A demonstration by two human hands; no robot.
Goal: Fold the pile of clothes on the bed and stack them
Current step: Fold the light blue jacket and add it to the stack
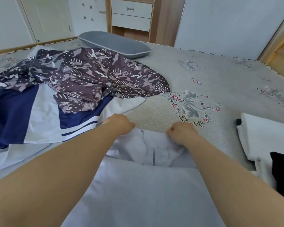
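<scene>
— Gripping the far edge of that pale garment (147, 177), are both hands?

— Yes. The left hand (120, 125) and the right hand (181, 132) are both curling into fists over its bunched top edge, pinching the cloth, while the rest of it is lying flat toward the person between the forearms.

— What's likely going wrong from here?

— The edge is gathering in wrinkles between the fists, so if they're pulling unevenly the fold is probably coming out crooked. The left hand is also sitting just beside the navy and white garment (23, 115), so it may be dragging that one along.

— And the rest of the clothes?

— Farther left, the patterned camouflage garment (88, 74) is lying crumpled on top of the navy one, still unfolded. At the right edge some white folded fabric (266, 135) is resting, perhaps a stack, though it's running out of view.

— The surface?

— The bed's grey floral cover (203, 71) is spreading beneath everything, with a grey pillow (115, 44) beyond and a wooden drawer unit (131, 15) standing against the far wall.
</scene>
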